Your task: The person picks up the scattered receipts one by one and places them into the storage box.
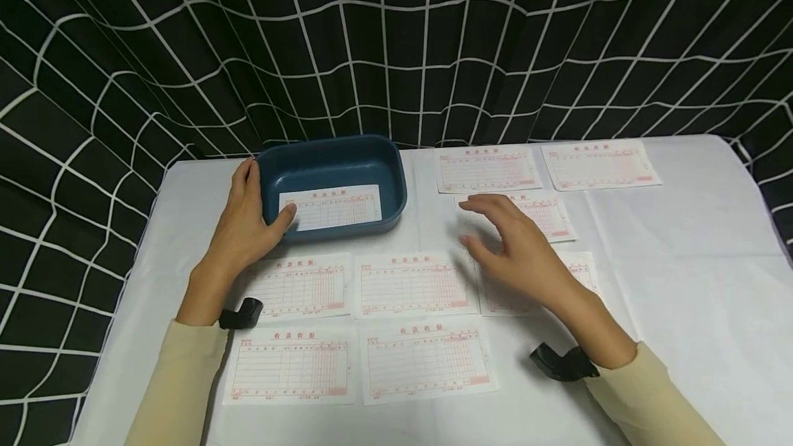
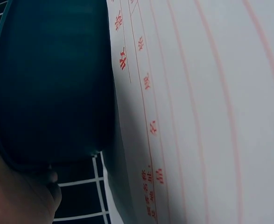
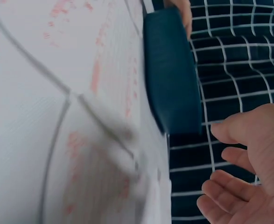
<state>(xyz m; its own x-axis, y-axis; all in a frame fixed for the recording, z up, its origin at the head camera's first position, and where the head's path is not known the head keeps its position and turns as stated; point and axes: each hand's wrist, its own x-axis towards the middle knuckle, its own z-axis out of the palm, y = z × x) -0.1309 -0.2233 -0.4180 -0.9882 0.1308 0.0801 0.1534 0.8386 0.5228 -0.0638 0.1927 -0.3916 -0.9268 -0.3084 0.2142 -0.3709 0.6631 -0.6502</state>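
My left hand (image 1: 241, 226) grips the left end of a dark blue plastic tub (image 1: 334, 158), fingers along the outer wall and thumb over the near rim. Inside the tub lies a white receipt slip (image 1: 334, 210) with red print. In the left wrist view the hand (image 2: 20, 196) is against the end of the tub (image 2: 52, 84). My right hand (image 1: 517, 246) hovers over slips right of the tub, fingers loosely bent and apart from the thumb, holding nothing. The right wrist view shows this hand (image 3: 253, 168) empty, apart from the tub (image 3: 174, 74).
Several similar slips lie flat on the white tablecloth (image 1: 694, 246): a front pair with one slip (image 1: 430, 363), a middle row with another (image 1: 415, 284), and more at back right, including a slip (image 1: 601, 164). A black grid-patterned curtain (image 1: 396, 40) hangs behind the table.
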